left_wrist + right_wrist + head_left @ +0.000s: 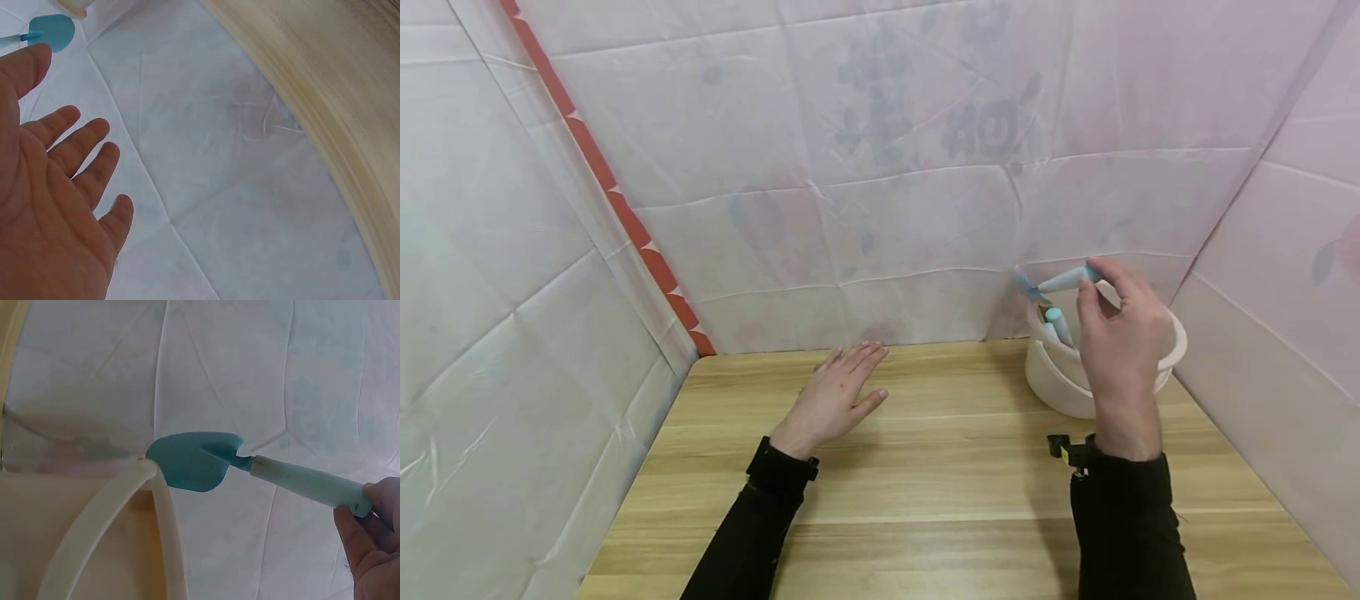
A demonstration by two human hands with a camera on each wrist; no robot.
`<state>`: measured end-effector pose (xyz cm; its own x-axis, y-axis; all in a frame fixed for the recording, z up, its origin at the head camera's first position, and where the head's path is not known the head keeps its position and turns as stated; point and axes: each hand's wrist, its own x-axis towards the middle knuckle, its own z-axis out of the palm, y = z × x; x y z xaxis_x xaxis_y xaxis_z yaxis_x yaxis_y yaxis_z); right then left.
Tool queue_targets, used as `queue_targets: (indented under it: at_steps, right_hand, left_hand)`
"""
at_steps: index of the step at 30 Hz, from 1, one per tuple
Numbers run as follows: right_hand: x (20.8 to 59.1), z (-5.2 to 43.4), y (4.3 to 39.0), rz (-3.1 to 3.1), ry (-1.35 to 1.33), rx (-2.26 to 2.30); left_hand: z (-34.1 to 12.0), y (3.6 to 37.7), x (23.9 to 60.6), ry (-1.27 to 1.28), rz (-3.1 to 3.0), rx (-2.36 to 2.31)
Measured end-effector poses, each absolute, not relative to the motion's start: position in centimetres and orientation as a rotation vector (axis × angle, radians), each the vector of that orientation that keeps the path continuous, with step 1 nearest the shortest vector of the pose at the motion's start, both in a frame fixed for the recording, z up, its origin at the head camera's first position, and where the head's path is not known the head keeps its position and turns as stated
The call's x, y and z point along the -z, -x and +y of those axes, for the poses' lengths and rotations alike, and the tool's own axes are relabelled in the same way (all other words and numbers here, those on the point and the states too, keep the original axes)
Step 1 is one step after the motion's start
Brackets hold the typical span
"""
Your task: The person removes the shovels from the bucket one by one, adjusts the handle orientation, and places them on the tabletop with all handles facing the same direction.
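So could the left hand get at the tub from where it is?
Probably yes: the left hand lies flat and holds nothing, with bare table between it and the tub. The right hand holding the spatula hovers above.

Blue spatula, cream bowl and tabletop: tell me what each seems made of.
Blue spatula: probably silicone blade, matte and smooth, on a paler plastic-looking handle pinched by the right hand.
Cream bowl: likely plastic, with a smooth, evenly coloured moulded rim.
Tabletop: wood or wood-look laminate, with light grain lines and plank seams.

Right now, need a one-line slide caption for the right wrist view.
Right hand pinches the pale handle end of a small teal spatula, blade by the cream bowl's rim.
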<state>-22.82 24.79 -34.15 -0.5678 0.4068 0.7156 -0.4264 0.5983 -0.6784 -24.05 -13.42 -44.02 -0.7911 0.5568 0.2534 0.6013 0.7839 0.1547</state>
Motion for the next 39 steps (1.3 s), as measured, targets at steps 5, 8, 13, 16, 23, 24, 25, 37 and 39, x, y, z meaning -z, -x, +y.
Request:
queue_targets:
  at_steps: [5, 8, 13, 16, 23, 24, 25, 37, 39]
  right_hand:
    - [34.3, 23.8, 22.9, -1.898, -0.095, -1.119]
    - [34.6, 23.4, 23.2, -1.910, -0.140, -1.106]
    - [35.2, 22.7, 23.7, -1.917, -0.204, -1.104]
    - [35.4, 22.1, 24.0, -1.927, -0.247, -1.106]
    - [35.9, 20.7, 24.3, -1.962, -0.335, -1.075]
    - [36.0, 20.5, 24.4, -1.970, -0.345, -1.065]
    - [36.1, 20.3, 24.5, -1.978, -0.355, -1.060]
    - [37.2, 16.7, 24.4, -2.050, -0.495, -1.120]
    - [37.4, 16.2, 24.3, -2.078, -0.506, -1.110]
  left_hand:
    - [-13.4, 24.1, 44.0, 0.907, -2.778, 0.348]
    - [-13.5, 24.1, 44.0, 0.900, -2.783, 0.356]
    - [-13.5, 24.1, 43.9, 0.899, -2.792, 0.372]
    - [-13.4, 24.0, 43.8, 0.900, -2.786, 0.390]
    - [-13.4, 24.1, 43.8, 0.893, -2.780, 0.409]
    - [-13.5, 24.1, 43.8, 0.888, -2.781, 0.411]
    - [-13.5, 24.1, 43.7, 0.886, -2.781, 0.418]
    - [-13.6, 24.0, 43.7, 0.804, -2.785, 0.493]
    - [-13.6, 24.0, 43.6, 0.794, -2.781, 0.514]
